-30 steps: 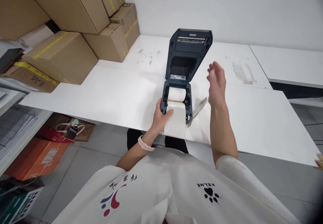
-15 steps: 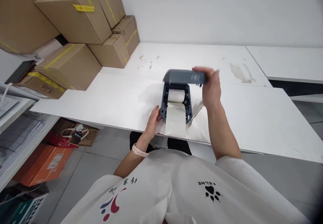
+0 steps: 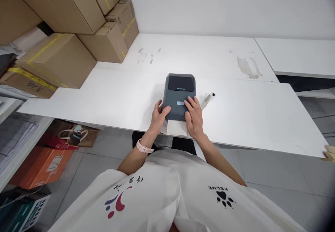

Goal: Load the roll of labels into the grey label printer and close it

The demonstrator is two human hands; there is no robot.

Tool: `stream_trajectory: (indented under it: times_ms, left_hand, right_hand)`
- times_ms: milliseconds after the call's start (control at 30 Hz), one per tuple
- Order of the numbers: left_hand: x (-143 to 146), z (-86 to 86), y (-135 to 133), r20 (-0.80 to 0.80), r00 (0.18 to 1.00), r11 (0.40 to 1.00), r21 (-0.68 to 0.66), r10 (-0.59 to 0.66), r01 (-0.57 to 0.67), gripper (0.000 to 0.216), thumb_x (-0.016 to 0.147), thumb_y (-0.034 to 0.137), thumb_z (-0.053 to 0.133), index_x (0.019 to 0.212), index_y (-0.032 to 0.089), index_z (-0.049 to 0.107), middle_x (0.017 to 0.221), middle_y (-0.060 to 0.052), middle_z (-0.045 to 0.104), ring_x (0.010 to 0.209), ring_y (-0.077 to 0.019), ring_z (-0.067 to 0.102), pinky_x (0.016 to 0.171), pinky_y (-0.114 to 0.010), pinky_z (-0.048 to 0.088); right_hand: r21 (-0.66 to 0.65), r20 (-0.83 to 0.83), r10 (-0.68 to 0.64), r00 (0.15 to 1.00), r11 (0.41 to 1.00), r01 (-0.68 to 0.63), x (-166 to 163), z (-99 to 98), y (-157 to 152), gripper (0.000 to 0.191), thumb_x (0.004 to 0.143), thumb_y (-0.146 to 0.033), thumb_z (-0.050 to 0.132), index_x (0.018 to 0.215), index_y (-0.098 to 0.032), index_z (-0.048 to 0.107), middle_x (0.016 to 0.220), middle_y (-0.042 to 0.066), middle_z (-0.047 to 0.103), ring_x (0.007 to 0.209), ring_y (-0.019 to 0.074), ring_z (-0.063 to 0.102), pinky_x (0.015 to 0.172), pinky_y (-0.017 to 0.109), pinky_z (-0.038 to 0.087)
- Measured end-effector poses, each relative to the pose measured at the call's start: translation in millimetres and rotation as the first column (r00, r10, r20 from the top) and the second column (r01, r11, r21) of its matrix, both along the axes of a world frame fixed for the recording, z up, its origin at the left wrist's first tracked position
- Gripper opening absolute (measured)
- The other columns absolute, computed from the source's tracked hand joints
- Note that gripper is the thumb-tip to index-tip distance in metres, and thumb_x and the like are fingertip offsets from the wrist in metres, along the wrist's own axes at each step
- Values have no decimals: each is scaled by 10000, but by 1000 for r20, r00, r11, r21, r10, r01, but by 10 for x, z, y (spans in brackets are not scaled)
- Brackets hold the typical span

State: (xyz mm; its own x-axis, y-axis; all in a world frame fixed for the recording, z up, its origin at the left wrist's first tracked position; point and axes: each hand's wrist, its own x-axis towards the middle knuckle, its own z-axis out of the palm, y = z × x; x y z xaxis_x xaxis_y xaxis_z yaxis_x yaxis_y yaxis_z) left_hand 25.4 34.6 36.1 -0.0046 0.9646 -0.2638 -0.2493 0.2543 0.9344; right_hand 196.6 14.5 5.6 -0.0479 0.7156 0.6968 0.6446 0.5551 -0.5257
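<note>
A dark grey label printer (image 3: 179,91) sits near the front edge of the white table (image 3: 117,96), its lid down. A strip of white label paper (image 3: 177,127) sticks out of its front slot. My left hand (image 3: 159,115) cups the printer's front left corner, thumb on top. My right hand (image 3: 193,115) lies flat on the front right of the lid, fingers spread near a small light button. An empty white roll core (image 3: 208,98) lies on the table just right of the printer.
Cardboard boxes (image 3: 60,55) with yellow tape are stacked at the back left of the table. A second white table (image 3: 295,55) adjoins at the right. Under the left side stand an orange box (image 3: 39,165) and a brown bag (image 3: 75,136) on the floor.
The printer's lid went from fully raised to shut. My right hand brought it down and now rests on it. My left hand moved off the paper to the printer's front left corner.
</note>
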Motion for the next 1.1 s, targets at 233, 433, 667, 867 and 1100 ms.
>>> stream_trajectory:
  times_ms: [233, 433, 667, 867, 1100]
  left_hand:
    - [-43, -122, -31, -86, 996, 995, 94, -11, 19, 736, 805, 582, 728, 1398, 224, 481, 1417, -155, 619, 1284, -310, 610, 1044, -433, 511]
    - [-96, -337, -610, -404, 907, 990, 118, 117, -74, 410, 843, 563, 670, 1036, 207, 606, 996, -60, 680, 856, -161, 622, 777, -301, 495]
    - [-9, -22, -678, 26, 931, 910, -204, -364, 361, 409, 783, 532, 703, 629, 171, 589, 570, 24, 575, 436, -52, 411, 478, -244, 274]
    - [-59, -131, -626, -65, 904, 894, -196, -422, 403, 410, 742, 557, 745, 645, 172, 642, 584, -3, 641, 470, -77, 486, 496, -243, 348]
    - [-230, -259, -582, -253, 936, 969, -74, -245, 234, 550, 877, 642, 583, 559, 195, 546, 508, 26, 501, 480, -96, 423, 517, -268, 361]
  right_hand:
    - [8, -14, -25, 1000, 1000, 26, -16, -56, -4, 448, 1064, -285, 358, 1490, -322, 492, 1539, 56, 531, 1547, 279, 343, 1234, 587, 360]
    - [13, -16, -35, 999, 999, 35, -23, -41, -4, 399, 1056, -261, 384, 1413, -295, 560, 1486, 70, 572, 1535, 269, 365, 1221, 560, 385]
    - [-13, -5, -49, 999, 999, 49, -17, -18, -13, 411, 1054, -284, 367, 1429, -288, 536, 1473, 74, 582, 1530, 271, 368, 1218, 567, 377]
    - [-82, 205, -131, 970, 985, 150, 4, 151, -41, 342, 1044, -360, 434, 1319, -315, 633, 1425, 52, 630, 1449, 272, 472, 1203, 525, 343]
    - [-110, 305, -138, 942, 978, 178, 9, 341, 27, 212, 1024, -400, 524, 1168, -332, 664, 1432, 15, 646, 1447, 294, 467, 1243, 610, 140]
